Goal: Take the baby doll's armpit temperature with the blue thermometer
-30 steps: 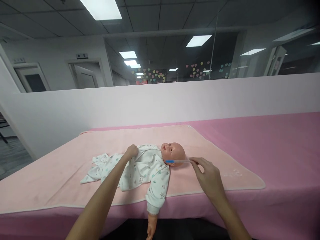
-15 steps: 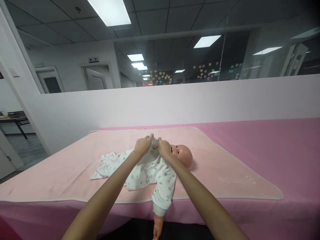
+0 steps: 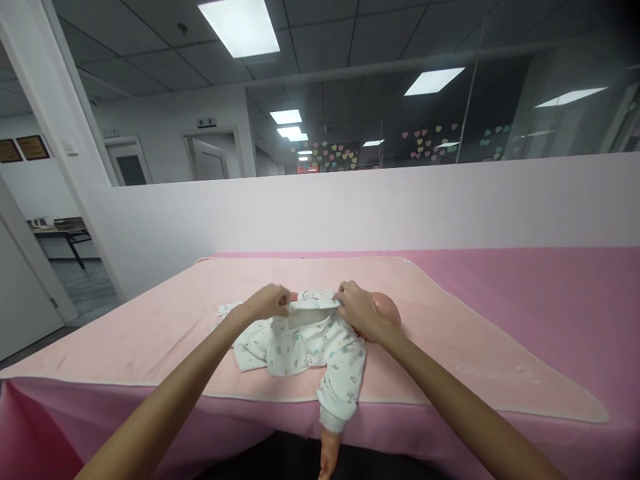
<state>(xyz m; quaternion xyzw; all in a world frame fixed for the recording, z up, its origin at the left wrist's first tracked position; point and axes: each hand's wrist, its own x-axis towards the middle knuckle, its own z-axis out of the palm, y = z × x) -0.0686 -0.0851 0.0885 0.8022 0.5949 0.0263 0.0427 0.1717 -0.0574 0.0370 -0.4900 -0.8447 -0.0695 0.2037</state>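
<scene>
A baby doll (image 3: 385, 308) lies on its back on a pale pink blanket (image 3: 150, 327), dressed in a white patterned romper (image 3: 305, 343). One doll arm (image 3: 333, 427) hangs over the table's front edge. My left hand (image 3: 267, 301) pinches the romper's front flap at its left end. My right hand (image 3: 357, 307) grips the same flap near the doll's neck and covers most of the face. Between both hands the flap is stretched and lifted a little off the chest.
The table carries a darker pink cloth (image 3: 550, 300) stretching right. A white partition wall (image 3: 350, 207) rises behind the table. An open doorway with a desk (image 3: 55, 230) lies at far left.
My right hand left the blue-tipped thin stick by the doll's head; that stick is no longer seen. Both hands met at the romper's chest, then drew apart, spreading the flap.
</scene>
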